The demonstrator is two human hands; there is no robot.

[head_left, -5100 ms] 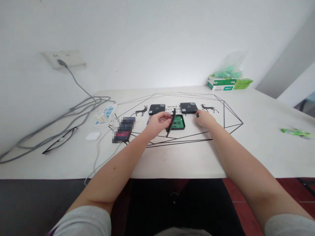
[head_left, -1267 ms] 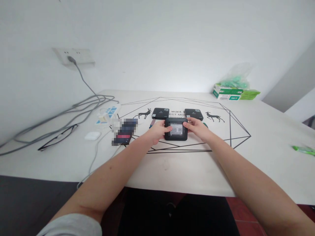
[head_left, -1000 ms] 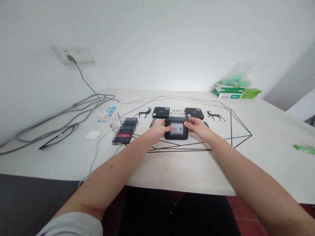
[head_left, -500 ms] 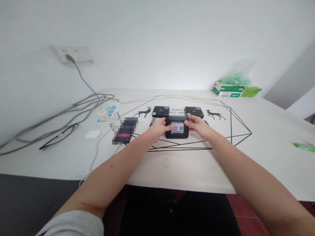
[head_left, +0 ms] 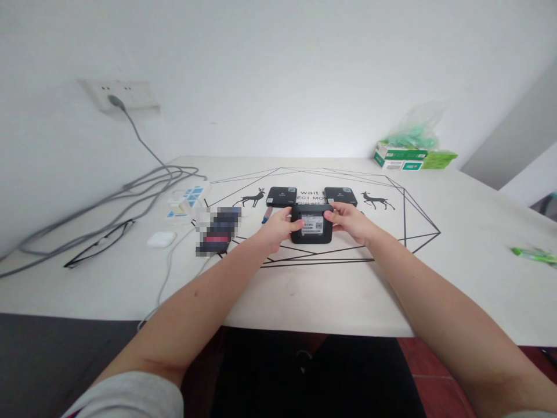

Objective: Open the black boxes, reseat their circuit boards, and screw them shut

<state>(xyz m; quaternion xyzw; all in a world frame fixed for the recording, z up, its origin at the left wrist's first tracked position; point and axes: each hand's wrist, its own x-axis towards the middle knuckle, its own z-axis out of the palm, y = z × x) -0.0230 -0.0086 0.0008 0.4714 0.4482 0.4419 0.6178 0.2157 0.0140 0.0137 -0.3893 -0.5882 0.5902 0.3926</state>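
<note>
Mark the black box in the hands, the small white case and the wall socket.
Black box (head_left: 312, 225): head view, on its label.
Small white case (head_left: 162, 239): head view, middle of its top.
Wall socket (head_left: 131, 95): head view, on its faceplate.

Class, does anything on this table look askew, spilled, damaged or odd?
I see nothing spilled or damaged. The phone looks odd, covered by blocky pixelation, and the grey cable further left sprawls in untidy loops.

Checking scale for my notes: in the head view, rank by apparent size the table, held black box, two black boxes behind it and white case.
1. table
2. held black box
3. left rear box and right rear box: too alike to rank
4. white case
Nearness to the camera may enlarge the held black box.
</note>
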